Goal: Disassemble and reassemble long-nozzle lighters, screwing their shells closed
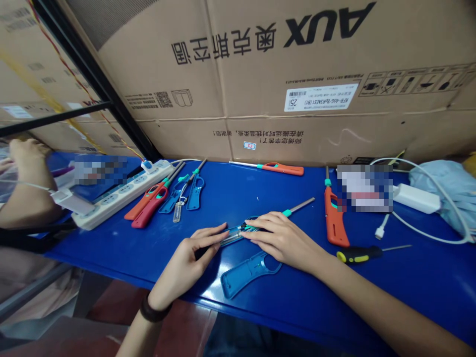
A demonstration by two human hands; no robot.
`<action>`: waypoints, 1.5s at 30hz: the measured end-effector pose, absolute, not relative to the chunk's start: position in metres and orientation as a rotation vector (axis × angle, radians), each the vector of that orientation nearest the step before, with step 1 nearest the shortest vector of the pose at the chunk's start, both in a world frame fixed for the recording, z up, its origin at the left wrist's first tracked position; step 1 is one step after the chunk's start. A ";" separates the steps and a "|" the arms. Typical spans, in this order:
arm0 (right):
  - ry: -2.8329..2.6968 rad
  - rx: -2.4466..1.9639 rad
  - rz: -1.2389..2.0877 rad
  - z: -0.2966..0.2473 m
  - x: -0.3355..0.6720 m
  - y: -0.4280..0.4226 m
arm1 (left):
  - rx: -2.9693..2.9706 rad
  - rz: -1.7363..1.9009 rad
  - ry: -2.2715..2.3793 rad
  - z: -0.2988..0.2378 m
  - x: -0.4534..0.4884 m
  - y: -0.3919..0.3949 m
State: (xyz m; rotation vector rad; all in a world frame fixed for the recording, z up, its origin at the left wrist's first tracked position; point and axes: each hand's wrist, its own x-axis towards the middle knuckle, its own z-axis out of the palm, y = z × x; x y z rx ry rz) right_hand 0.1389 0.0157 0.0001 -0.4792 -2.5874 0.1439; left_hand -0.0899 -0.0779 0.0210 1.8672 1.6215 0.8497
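Observation:
An opened blue utility lighter (232, 237) lies on the blue table between my hands, its inner parts showing and its metal nozzle (303, 204) pointing to the far right. My left hand (191, 258), with a dark band at the wrist, pinches the handle end between thumb and fingers. Over the trigger part rests my right hand (284, 238), its fingers bent onto the small parts and covering much of them. Just in front is the other blue shell half (241, 276), hollow side up. A yellow and black screwdriver (359, 254) lies to the right, near an orange lighter (334, 218).
A white power strip (122, 193) runs along the left, beside an orange lighter, a red lighter (148, 208) and another opened blue lighter (178, 206). Another orange lighter (284, 168) lies against the large cardboard box (238, 99). A white charger (418, 198) sits right. Someone's arm (31, 183) shows far left.

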 end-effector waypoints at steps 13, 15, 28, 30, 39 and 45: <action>-2.583 -0.497 0.210 0.000 0.139 0.015 | 1.642 0.721 1.475 0.035 -0.098 -0.058; -2.577 -0.498 0.227 0.000 0.139 0.015 | 1.702 0.635 1.507 0.039 -0.098 -0.051; -2.574 -0.495 0.226 0.000 0.138 0.016 | 1.684 0.575 1.481 0.044 -0.090 -0.033; -2.584 -0.470 0.236 0.000 0.139 0.016 | 1.706 0.543 1.487 0.042 -0.088 -0.036; -2.540 -0.501 0.348 0.011 0.141 0.010 | 1.883 0.477 1.646 0.038 -0.091 -0.046; -2.429 -0.684 0.276 0.016 0.150 0.021 | 2.068 0.828 1.869 0.038 -0.070 -0.085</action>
